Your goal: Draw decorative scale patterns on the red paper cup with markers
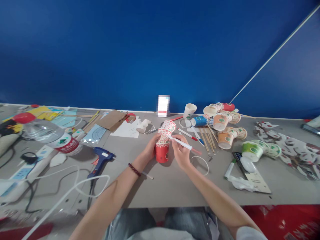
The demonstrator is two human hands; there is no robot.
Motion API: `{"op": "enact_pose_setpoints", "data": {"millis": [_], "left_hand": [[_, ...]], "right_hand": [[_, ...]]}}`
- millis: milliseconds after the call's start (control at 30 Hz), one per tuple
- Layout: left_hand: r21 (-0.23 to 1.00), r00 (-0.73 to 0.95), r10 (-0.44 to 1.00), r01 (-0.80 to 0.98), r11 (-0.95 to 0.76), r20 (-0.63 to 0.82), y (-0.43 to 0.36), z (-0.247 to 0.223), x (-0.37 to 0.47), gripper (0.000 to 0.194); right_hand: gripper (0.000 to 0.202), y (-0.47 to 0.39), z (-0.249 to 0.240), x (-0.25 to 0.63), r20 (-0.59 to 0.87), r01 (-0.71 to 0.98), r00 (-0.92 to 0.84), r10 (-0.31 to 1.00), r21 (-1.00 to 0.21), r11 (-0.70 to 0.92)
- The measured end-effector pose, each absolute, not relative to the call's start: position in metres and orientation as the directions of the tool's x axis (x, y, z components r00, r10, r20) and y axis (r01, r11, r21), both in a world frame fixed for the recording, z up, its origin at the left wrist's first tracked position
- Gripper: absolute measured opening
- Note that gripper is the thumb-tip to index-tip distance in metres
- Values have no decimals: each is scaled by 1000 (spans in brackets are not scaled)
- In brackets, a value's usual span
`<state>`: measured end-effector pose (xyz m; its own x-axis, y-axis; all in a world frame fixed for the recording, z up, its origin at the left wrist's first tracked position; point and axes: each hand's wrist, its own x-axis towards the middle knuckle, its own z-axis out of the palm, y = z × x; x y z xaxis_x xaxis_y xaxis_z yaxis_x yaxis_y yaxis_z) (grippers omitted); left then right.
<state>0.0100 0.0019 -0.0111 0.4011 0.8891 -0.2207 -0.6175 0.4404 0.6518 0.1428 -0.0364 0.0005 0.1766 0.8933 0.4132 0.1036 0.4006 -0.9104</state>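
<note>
At the middle of the table, my left hand [151, 147] is wrapped round the left side of a stack of joined paper cups [162, 152]. The lowest cup is plain red, and the upper ones carry a red-and-white scallop pattern. My right hand [180, 150] grips a white marker [183, 144] with a red end, its tip at the patterned cups. Whether the tip touches the paper I cannot tell. Just right of the stack lie a red-capped marker [187, 134] and a blue-capped marker [199, 137].
A blue glue gun [101, 160], a power strip [27, 173], cables and a water bottle [50, 133] lie to the left. Rightward are wooden sticks [208, 138], orange cup pieces [226, 138], a green cup piece [252, 151] and a dark phone-like slab [240, 163]. A blurred screen [163, 106] stands at the wall.
</note>
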Motion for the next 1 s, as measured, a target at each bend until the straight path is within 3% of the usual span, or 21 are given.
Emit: {"op": "enact_pose_setpoints", "data": {"millis": [1000], "left_hand": [[659,376,903,-628,414,-209,0,-7,11,25]], "right_hand": [[10,-37,2,143,442,136,195,876,-896,422]]}}
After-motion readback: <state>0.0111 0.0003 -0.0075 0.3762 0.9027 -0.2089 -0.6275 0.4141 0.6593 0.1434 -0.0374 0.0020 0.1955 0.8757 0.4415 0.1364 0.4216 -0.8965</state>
